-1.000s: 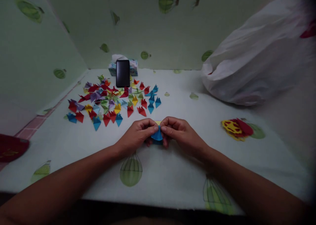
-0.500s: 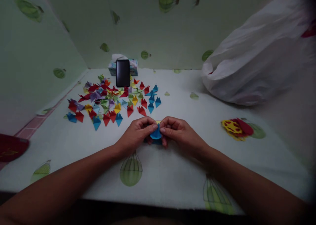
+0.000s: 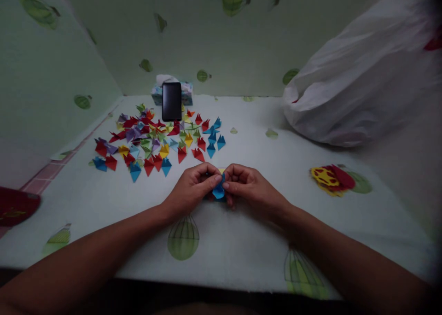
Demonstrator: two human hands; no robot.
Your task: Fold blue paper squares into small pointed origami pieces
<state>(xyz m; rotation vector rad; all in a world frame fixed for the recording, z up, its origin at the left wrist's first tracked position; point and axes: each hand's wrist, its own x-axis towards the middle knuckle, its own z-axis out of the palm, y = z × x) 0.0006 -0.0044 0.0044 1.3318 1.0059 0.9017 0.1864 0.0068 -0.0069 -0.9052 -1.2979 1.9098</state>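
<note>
A small piece of blue folded paper [image 3: 218,193] is pinched between both hands, low over the middle of the table. My left hand [image 3: 195,183] grips its left side with thumb and bent fingers. From the other side, my right hand [image 3: 247,184] holds it the same way, the two thumbs almost meeting. Much of the paper is hidden by the fingers. Just beyond the fingertips a bit of yellow shows; its kind is unclear. Farther off to the left lie many small folded paper figures [image 3: 158,162] in red, blue, yellow, green, purple and orange.
A dark-screened phone [image 3: 171,102] leans against a tissue box [image 3: 187,94] behind the figures. On the right stand a large white plastic bag [image 3: 345,89] and a red and yellow cut-out piece [image 3: 325,177]. A red object [image 3: 17,207] sits at the left edge.
Both thumbs have come closer together over the blue paper, and less of it shows. The paper looks narrower between the fingers. The things on the table have not moved.
</note>
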